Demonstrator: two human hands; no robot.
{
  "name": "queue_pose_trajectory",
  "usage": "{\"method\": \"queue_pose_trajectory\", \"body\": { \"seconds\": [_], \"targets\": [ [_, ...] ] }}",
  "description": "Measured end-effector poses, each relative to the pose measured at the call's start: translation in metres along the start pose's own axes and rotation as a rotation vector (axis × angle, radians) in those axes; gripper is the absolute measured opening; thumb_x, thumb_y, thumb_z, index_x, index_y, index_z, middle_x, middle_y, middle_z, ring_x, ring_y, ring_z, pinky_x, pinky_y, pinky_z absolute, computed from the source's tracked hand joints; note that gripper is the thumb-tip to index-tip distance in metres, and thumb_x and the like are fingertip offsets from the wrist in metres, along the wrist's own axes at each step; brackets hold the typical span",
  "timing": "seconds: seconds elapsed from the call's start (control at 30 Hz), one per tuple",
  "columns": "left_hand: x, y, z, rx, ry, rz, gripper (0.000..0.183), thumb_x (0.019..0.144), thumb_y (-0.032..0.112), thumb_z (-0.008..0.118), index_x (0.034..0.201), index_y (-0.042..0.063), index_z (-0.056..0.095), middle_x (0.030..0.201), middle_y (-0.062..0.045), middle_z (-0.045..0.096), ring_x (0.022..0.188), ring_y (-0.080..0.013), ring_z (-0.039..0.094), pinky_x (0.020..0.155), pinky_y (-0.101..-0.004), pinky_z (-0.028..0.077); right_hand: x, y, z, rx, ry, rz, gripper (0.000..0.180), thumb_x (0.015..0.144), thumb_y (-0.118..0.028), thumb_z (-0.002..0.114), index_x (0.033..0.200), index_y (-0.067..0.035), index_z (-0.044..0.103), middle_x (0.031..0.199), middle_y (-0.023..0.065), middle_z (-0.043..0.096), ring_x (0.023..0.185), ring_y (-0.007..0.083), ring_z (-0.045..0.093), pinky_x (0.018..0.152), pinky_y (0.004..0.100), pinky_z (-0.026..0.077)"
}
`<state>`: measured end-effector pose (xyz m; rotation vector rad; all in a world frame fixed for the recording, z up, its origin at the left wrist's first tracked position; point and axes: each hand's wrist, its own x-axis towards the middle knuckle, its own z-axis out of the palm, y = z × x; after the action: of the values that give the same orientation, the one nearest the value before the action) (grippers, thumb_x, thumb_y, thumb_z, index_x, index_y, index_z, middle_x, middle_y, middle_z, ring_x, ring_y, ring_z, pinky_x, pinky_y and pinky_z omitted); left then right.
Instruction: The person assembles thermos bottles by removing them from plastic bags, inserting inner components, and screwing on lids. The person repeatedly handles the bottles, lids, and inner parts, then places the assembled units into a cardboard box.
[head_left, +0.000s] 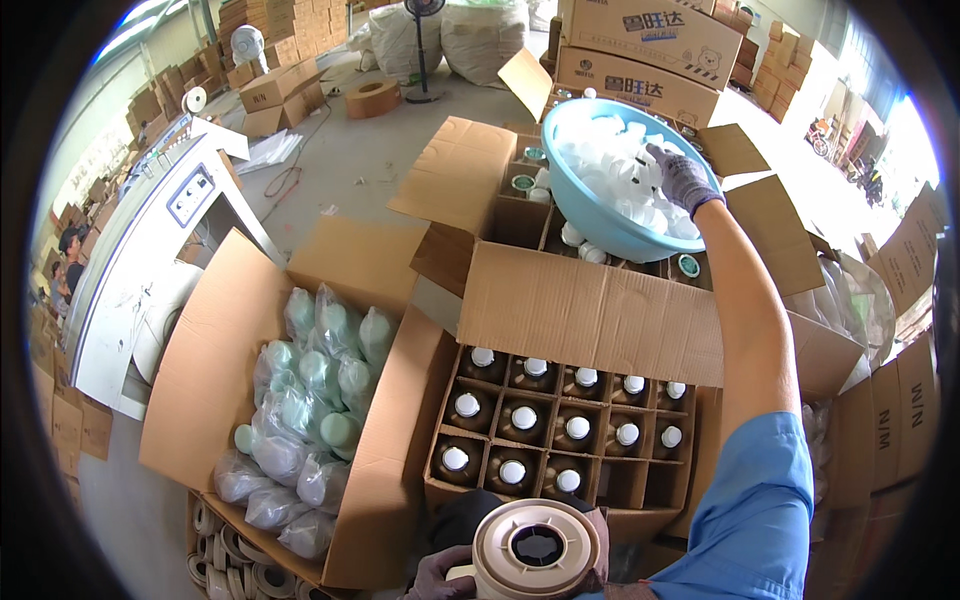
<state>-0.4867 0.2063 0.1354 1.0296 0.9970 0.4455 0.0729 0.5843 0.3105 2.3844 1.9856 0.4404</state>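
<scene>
My left hand (439, 576), in a grey glove, grips the side of a beige round plastic vessel (577, 529) at the bottom of the view. The vessel's ribbed end faces up, with a dark round opening in its middle. My right hand (682, 178), in a grey-purple glove, reaches into a light blue plastic basin (622, 232) heaped with small white translucent plastic pieces (611, 150). Its fingertips touch the pieces; whether they pinch one is unclear. Below the basin, a divided carton (555, 446) holds several dark-bodied items with white caps (577, 427); two front-right compartments are vacant.
At left, an open carton (225, 360) holds several pale green items in clear bags (315, 397). Beige rings (232, 562) lie beneath it. The basin rests on another open divided carton (517, 217). A white machine (157, 225) stands far left; stacked cartons (645, 67) rise behind.
</scene>
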Motion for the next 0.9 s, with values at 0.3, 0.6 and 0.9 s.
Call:
{"method": "queue_pose_trajectory", "body": {
  "seconds": [0.3,0.6,0.9],
  "targets": [
    [0.011,0.003,0.003,-0.043,-0.027,0.028,0.045,0.081,0.015,0.075,0.121,-0.002,0.065,0.113,-0.009,0.069,0.106,-0.0142,0.061,0.097,-0.0305,0.046,-0.001,0.004,-0.002,-0.212,0.051,-0.055,0.021,0.085,-0.010,0.064,0.106,-0.011,0.065,0.111,0.0108,0.064,0.099,0.0336,0.065,0.085,0.0442,0.053],
    [0.013,-0.004,0.005,-0.149,-0.153,0.055,0.047,0.081,0.016,0.072,0.123,-0.003,0.062,0.116,-0.007,0.067,0.107,-0.0142,0.060,0.097,-0.0319,0.047,-0.005,0.034,-0.043,-0.217,0.252,0.152,0.017,0.092,-0.018,0.051,0.103,-0.011,0.062,0.098,0.0172,0.070,0.092,0.0327,0.070,0.076,0.0443,0.057],
    [-0.006,0.011,0.000,-0.120,-0.157,-0.085,0.052,0.076,0.008,0.072,0.126,0.000,0.063,0.100,-0.002,0.068,0.081,-0.0062,0.061,0.067,-0.0199,0.051,-0.268,-0.070,-0.139,0.783,0.034,-0.525,0.019,0.100,-0.017,0.056,0.111,-0.007,0.068,0.091,0.0045,0.072,0.073,0.0067,0.064,0.068,0.0253,0.054]
  ]
}}
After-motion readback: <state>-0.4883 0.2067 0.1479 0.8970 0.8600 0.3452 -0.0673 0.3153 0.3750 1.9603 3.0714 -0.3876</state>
